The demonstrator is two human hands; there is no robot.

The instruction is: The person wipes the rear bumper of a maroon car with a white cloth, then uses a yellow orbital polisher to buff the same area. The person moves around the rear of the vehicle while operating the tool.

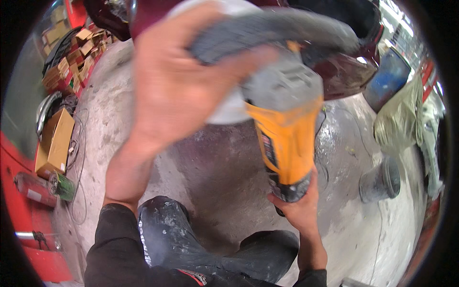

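Observation:
An orange and grey power polisher (289, 138) is held up in front of me, its head pointing away. My left hand (174, 88), smeared by motion, is closed around the curved dark grey front handle (282, 31). The thumb passes under the handle, while the other fingers are partly out of sight. Lower down, my right hand (303, 203) grips the dark rear end of the body. Behind the left hand and the tool shows a white round pad (232, 109). Beyond the tool is a dark red glossy car body part (351, 76); I cannot tell whether the pad touches it.
On the right stand a grey bucket (380, 182), a blue drum (388, 74) and a hanging plastic bag (399, 119). Along the left lie cardboard boxes (57, 143), a green can (62, 186) and cables (82, 158). My dusty trousered legs (177, 234) are below the tool.

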